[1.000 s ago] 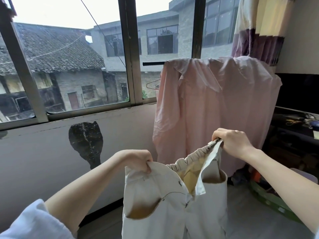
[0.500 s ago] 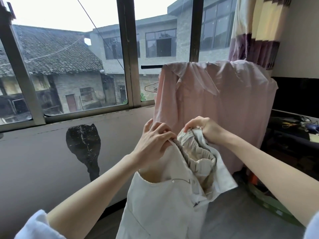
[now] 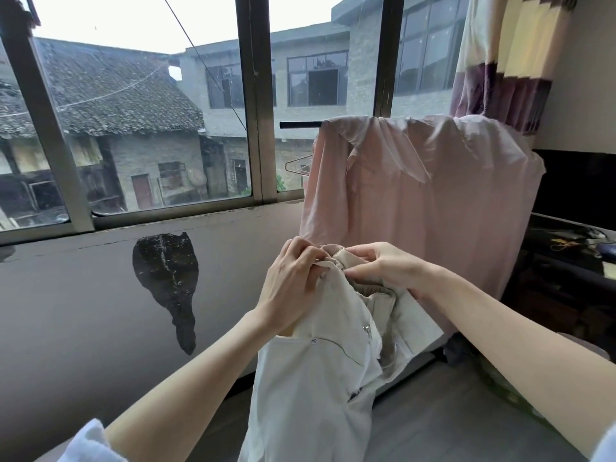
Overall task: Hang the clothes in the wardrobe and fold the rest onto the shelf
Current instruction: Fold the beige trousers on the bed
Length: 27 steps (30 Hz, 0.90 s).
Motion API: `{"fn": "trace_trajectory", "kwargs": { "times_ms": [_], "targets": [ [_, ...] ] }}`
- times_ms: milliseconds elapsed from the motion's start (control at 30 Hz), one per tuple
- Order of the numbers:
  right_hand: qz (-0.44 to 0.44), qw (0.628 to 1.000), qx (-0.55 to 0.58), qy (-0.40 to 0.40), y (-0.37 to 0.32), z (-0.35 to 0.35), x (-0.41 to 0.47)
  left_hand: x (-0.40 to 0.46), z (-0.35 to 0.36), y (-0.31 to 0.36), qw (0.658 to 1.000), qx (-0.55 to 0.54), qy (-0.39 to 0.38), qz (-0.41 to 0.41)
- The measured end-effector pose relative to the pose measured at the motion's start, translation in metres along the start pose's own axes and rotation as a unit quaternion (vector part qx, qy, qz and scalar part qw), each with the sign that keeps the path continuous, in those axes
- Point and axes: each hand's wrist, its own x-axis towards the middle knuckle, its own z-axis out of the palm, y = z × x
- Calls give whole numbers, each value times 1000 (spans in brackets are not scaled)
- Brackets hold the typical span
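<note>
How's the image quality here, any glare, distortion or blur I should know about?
Head view: the sky through the window is blown out to white; the wide-angle lens bends the window frames and sill; the room's right side is dark, hiding detail; both hands and the cream trousers look soft but readable, as does the pink garment.

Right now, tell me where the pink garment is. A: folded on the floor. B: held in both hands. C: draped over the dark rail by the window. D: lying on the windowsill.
C: the pink garment hangs draped over the dark rail by the window, while both hands, left hand and right hand, pinch the waistband of the cream trousers instead.
</note>
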Motion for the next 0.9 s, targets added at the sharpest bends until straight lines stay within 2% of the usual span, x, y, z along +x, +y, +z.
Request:
{"fn": "trace_trajectory", "kwargs": {
  "times_ms": [200,367,533,667,733,767,833,867,900],
  "targets": [
    [34,984,-162,66,1,14,20,1,-9,-3,1000,-1,-28,3],
    [-14,969,-190,154,-21,9,49,11,-21,-24,997,-69,-32,2],
    [-60,975,-174,122,-37,21,68,18,-32,-45,995,-100,-17,14],
    [-100,978,-145,108,-47,28,78,24,-37,-54,995,-66,57,39],
    [-118,979,-134,95,-49,28,78,26,-38,-59,993,-84,83,-31],
    [-126,980,-125,86,-50,27,78,28,-39,-61,985,-130,63,-92],
    [-143,981,-108,71,-50,26,77,29,-40,-63,932,-291,-27,-214],
    [-153,980,-106,72,-50,27,77,30,-39,-64,901,-355,-68,-240],
    [-160,978,-112,76,-48,27,77,30,-37,-65,892,-370,-86,-245]
  ]
}}
